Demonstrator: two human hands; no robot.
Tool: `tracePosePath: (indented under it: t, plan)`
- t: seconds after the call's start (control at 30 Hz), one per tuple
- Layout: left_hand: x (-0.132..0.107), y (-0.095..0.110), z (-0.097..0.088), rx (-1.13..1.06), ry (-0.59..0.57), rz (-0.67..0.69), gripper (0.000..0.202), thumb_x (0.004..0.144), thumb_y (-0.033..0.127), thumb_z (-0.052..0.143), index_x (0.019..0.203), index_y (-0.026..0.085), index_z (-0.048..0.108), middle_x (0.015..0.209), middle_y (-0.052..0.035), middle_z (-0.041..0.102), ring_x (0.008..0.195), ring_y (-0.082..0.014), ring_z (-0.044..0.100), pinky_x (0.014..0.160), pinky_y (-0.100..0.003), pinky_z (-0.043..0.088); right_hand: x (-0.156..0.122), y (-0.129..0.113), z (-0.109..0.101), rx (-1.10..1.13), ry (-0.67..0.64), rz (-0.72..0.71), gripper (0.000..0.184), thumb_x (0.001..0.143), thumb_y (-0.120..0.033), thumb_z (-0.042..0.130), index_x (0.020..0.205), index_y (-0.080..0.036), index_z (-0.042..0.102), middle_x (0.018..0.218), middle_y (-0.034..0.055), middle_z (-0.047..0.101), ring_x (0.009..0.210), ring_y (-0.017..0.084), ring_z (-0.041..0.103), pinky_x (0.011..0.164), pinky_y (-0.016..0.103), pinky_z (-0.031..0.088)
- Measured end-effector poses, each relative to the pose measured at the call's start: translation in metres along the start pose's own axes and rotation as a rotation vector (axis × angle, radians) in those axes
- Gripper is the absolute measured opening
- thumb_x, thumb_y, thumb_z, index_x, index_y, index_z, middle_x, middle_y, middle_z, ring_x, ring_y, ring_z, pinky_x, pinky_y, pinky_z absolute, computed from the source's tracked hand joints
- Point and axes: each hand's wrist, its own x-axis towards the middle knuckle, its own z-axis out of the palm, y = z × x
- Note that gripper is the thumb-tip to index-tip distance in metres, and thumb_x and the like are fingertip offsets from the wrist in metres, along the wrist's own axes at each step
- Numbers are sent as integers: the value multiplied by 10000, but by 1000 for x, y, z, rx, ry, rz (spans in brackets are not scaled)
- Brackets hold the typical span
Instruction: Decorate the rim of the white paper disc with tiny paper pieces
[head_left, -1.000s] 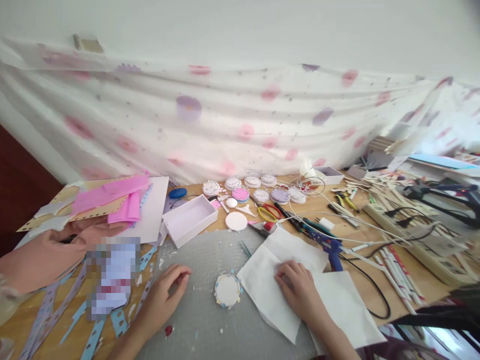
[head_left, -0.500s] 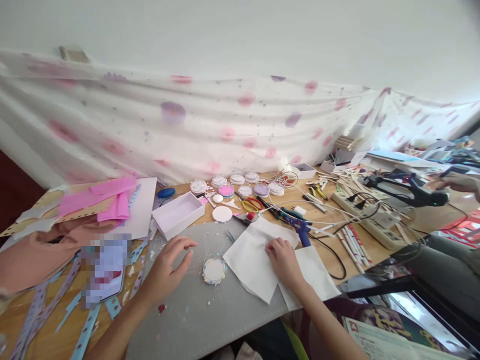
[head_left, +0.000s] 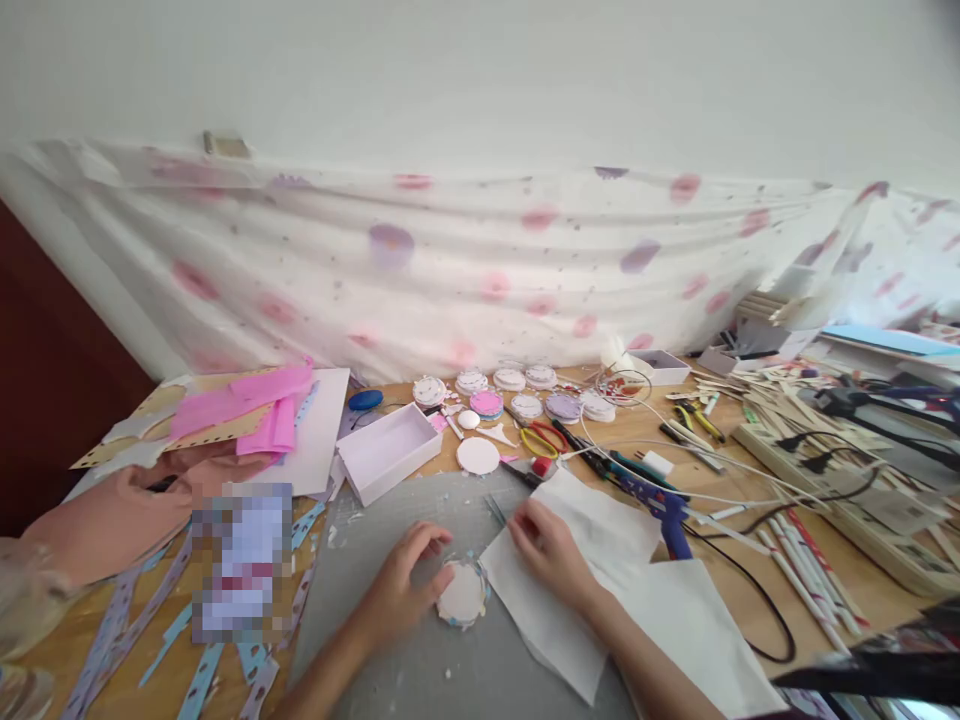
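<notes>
A round white disc with a pale patterned rim (head_left: 463, 592) lies on the grey cutting mat (head_left: 390, 665). My left hand (head_left: 405, 580) hovers at the disc's left side, thumb close to its rim, fingers bent and apart with nothing between them. Over the left edge of a white sheet (head_left: 551, 620) is my right hand (head_left: 547, 550), its fingers loosely curved and seemingly holding nothing. Beside those fingertips lie thin metal tweezers (head_left: 495, 510). A second white sheet (head_left: 694, 630) lies to the right, partly beneath my right forearm.
Behind the mat are a white open box (head_left: 390, 452), a plain white disc (head_left: 478, 456) and several decorated discs (head_left: 486, 404). Scissors (head_left: 544, 440), a blue glue gun (head_left: 660, 505), cables and a power strip (head_left: 870, 520) lie right. Patterned strips (head_left: 112, 625) and pink fabric (head_left: 240, 405) lie left.
My left hand has come right, toward the patterned-rim disc. My right hand has shifted from the sheet's middle to its left edge, near the tweezers. The view has turned left.
</notes>
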Motion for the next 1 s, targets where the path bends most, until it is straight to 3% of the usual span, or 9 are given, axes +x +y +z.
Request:
tracePosePath:
  t: [0.17,0.37,0.6,1.0]
  plan:
    - [20,-17,3,-94,-48,-33,99,847,241,547,826,173,617,820,-43,623,787,-170,577,733,-275,468,29,-10,41,195,-189,-16,295,930,-395,395,710,-202,430,588,-44,433,545,105,411,511,212,343]
    - [20,-21,1,-149,-68,-75,113,851,224,546,774,172,611,778,-32,605,765,-161,572,708,-254,448,24,-13,38,302,-421,-53,154,837,-298,545,734,-186,517,586,-54,438,519,82,393,488,194,301]
    - [22,-21,1,-163,-61,-89,168,878,261,519,763,171,601,773,-38,603,761,-163,570,714,-260,444,23,-15,37,188,-456,-183,11,757,-201,568,747,-196,567,616,-38,521,546,92,463,549,205,354]
    - [21,-17,0,-134,-80,-72,164,875,265,521,766,177,606,770,-34,600,757,-160,572,706,-251,450,22,-13,37,166,-420,-169,73,805,-211,542,736,-196,559,611,-36,524,538,94,461,531,200,356]
